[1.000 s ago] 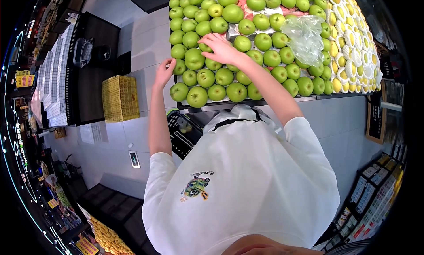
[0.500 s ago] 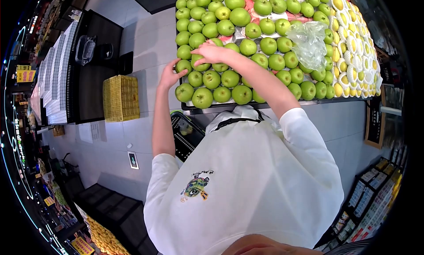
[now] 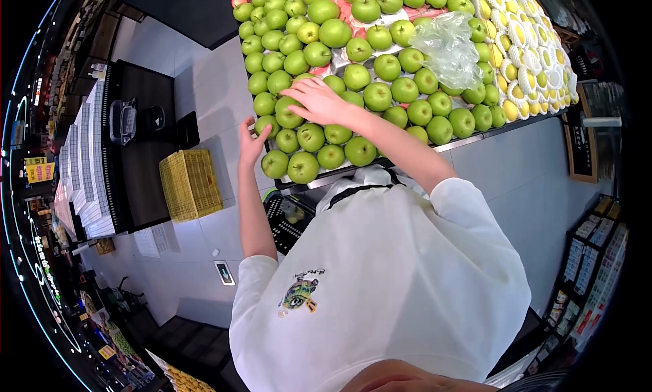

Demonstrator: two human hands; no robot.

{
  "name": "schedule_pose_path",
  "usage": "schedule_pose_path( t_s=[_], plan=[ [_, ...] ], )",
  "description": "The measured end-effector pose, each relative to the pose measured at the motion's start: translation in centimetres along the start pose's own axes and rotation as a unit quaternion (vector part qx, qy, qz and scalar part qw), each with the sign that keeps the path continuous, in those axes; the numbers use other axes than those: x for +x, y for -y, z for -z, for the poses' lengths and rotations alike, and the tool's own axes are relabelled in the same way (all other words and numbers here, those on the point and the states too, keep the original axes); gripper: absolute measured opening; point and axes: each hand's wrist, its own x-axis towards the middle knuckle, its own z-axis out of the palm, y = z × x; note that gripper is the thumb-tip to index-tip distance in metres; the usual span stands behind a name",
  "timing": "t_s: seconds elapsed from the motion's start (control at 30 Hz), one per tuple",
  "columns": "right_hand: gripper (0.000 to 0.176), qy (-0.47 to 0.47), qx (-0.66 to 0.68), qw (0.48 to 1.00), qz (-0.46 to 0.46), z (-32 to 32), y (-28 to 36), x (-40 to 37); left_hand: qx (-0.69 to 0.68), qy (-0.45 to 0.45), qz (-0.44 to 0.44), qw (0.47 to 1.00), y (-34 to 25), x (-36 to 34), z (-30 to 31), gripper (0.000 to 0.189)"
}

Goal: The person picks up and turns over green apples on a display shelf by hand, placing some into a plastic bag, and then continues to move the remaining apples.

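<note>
Rows of green apples [image 3: 359, 151] cover a display stand in front of me. My left hand [image 3: 253, 143] is at the stand's left edge, thumb and fingers apart. It is against the outer side of a green apple [image 3: 267, 126] at the end of a row. My right hand [image 3: 318, 101] reaches across the apples, fingers stretched out and apart. Its fingertips and thumb are at another green apple [image 3: 288, 112] a little to the right of the first. The undersides of the fingers are hidden.
A crumpled clear plastic bag [image 3: 448, 49] lies on the apples. Yellow fruit in white foam nets [image 3: 519, 59] fills the right side. Below the stand's edge is a black basket [image 3: 288, 215]; a yellow woven basket [image 3: 190, 185] stands on the left.
The view has turned, so the stand appears tilted and shifted left. My right hand's fingers have spread out more over the apples. My left hand remains beside the edge apple.
</note>
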Motion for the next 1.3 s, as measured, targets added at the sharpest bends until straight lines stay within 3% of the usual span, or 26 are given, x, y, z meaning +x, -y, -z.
schedule_pose_path(
  t_s=[0.17,0.33,0.4,0.43,0.53,0.57,0.6,0.7,0.77,0.8,1.0,1.1,1.23,1.3],
  plan=[
    [0.037,-0.168,0.026,0.981,-0.095,3.8,-0.9,-4.1,0.041,-0.024,-0.029,0.998,0.3,-0.1,-0.3,0.082],
    [0.028,-0.212,0.026,0.962,-0.167,5.9,-3.3,-7.4,0.104,-0.021,-0.042,0.993,-0.7,-0.4,-0.4,0.080],
    [0.030,-0.244,0.020,0.934,-0.261,6.6,-4.8,-7.6,0.134,-0.016,-0.062,0.989,-1.0,-0.3,-0.3,0.077],
    [0.042,-0.257,-0.001,0.930,-0.262,6.9,-5.9,-7.3,0.115,-0.020,-0.043,0.992,-1.0,-0.1,-0.2,0.075],
    [0.056,-0.278,-0.071,0.926,-0.245,8.0,-8.4,-5.6,0.134,-0.050,-0.028,0.989,-1.9,0.7,0.3,0.069],
    [0.070,-0.240,-0.080,0.931,-0.263,8.1,-9.0,-4.9,0.167,-0.080,-0.032,0.982,-2.5,1.0,0.3,0.066],
    [0.070,-0.244,-0.081,0.930,-0.264,8.2,-9.1,-4.3,0.168,-0.079,-0.036,0.982,-3.8,1.2,0.1,0.066],
    [0.075,-0.091,-0.139,0.934,-0.316,7.9,-9.8,-2.8,0.191,-0.107,-0.090,0.972,-8.3,1.0,-1.5,0.060],
    [0.073,-0.062,-0.142,0.930,-0.333,8.3,-9.6,-2.5,0.192,-0.089,-0.183,0.960,-10.6,1.6,-3.3,0.053],
    [0.071,-0.030,-0.145,0.925,-0.349,8.5,-9.5,-2.3,0.192,-0.092,-0.184,0.960,-12.0,1.6,-4.2,0.053],
    [0.072,-0.060,-0.135,0.930,-0.336,7.7,-11.3,-3.0,0.145,0.016,-0.260,0.954,-17.3,2.1,-10.1,0.039],
    [0.075,-0.153,-0.100,0.940,-0.288,7.7,-11.0,-4.2,0.110,0.042,-0.276,0.954,-18.3,3.7,-13.3,0.043],
    [0.089,-0.265,-0.051,0.940,-0.208,8.7,-11.0,-4.9,0.058,0.088,-0.307,0.946,-21.5,4.5,-16.6,0.067],
    [0.104,-0.261,0.129,0.933,-0.211,9.6,-10.8,-4.8,0.059,0.113,-0.328,0.936,-22.0,5.5,-17.5,0.085]
  ],
)
